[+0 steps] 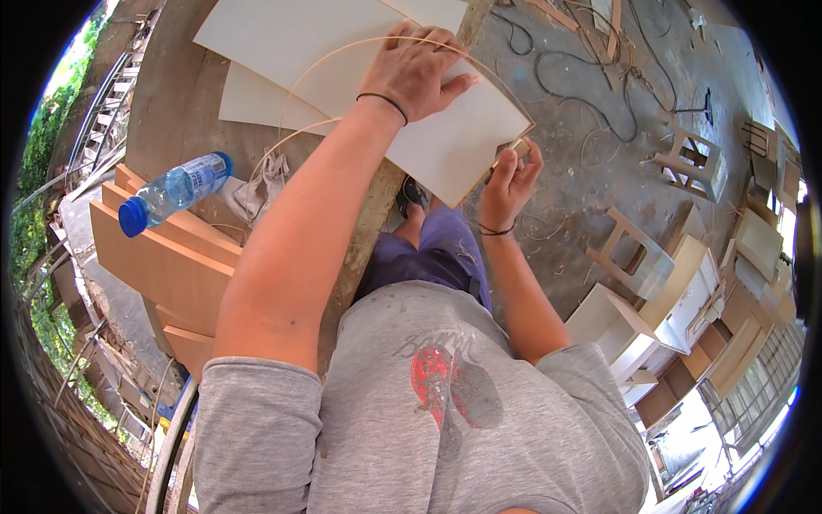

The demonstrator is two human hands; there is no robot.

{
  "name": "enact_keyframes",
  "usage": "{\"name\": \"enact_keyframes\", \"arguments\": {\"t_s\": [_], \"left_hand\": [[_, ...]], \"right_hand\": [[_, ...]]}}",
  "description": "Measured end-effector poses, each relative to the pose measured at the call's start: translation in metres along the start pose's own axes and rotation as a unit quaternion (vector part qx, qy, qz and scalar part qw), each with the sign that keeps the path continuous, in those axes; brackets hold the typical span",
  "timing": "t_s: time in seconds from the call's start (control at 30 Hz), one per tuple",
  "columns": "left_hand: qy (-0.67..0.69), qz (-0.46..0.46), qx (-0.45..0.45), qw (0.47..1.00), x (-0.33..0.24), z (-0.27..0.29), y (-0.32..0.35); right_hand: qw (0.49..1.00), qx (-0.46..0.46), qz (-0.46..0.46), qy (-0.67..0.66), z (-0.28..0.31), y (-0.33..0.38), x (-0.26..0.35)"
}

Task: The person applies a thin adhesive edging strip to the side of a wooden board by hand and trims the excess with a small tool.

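Note:
A white board (462,137) with a thin tan edge lies before me, one corner jutting out over my legs. My left hand (415,68) rests palm down on it, fingers spread and thumb out to the right. My right hand (511,176) is closed at the board's right corner, around a small tan-edged piece mostly hidden by the fingers. From near that corner, a thin tan strip (342,44) of edging bows over my left hand and back to the left. Other white boards (282,34) lie underneath and beyond.
On the left, a blue-capped plastic bottle (184,188) lies on tan wooden panels (154,248), beside a crumpled rag (257,193). Dark cables (591,98) trail over the concrete floor at right. Wooden frames (629,253) and white cabinet boxes (612,330) stand farther right.

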State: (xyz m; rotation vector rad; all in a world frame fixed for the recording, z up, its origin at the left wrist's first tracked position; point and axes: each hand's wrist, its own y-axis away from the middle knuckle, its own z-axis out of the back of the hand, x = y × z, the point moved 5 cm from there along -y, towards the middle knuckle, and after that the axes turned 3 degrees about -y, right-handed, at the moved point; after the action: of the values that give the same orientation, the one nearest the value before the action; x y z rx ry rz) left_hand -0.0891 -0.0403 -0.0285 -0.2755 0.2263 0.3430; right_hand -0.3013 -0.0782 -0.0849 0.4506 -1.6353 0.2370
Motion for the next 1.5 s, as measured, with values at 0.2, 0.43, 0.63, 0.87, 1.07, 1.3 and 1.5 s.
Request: {"name": "enact_keyframes", "arguments": {"t_s": [0.2, 0.43, 0.63, 0.87, 1.07, 1.3, 1.5], "left_hand": [[0.004, 0.005, 0.010, 1.000, 0.000, -0.002, -0.001], [0.012, 0.022, 0.040, 0.999, -0.001, -0.002, -0.001], [0.025, 0.043, -0.028, 0.998, 0.003, -0.005, -0.011], [0.016, -0.101, 0.080, 0.992, 0.019, 0.011, -0.008], [-0.048, 0.017, 0.058, 0.997, 0.021, 0.007, -0.017], [-0.033, 0.059, 0.048, 0.997, 0.022, 0.004, -0.023], [-0.025, 0.062, 0.043, 0.997, 0.023, 0.002, -0.022]], "right_hand": [[1.000, 0.017, 0.009, 0.005, -0.009, 0.035, 0.008], [0.997, 0.075, -0.019, 0.014, -0.013, 0.093, 0.001], [0.997, 0.059, 0.009, 0.053, 0.006, 0.046, 0.009], [0.985, 0.084, 0.033, 0.149, 0.022, -0.041, 0.027], [0.979, 0.101, 0.062, 0.167, 0.021, -0.101, 0.039], [0.999, -0.035, 0.025, 0.015, 0.016, -0.095, 0.020], [0.989, -0.142, 0.047, -0.003, 0.004, -0.075, 0.012]]}}
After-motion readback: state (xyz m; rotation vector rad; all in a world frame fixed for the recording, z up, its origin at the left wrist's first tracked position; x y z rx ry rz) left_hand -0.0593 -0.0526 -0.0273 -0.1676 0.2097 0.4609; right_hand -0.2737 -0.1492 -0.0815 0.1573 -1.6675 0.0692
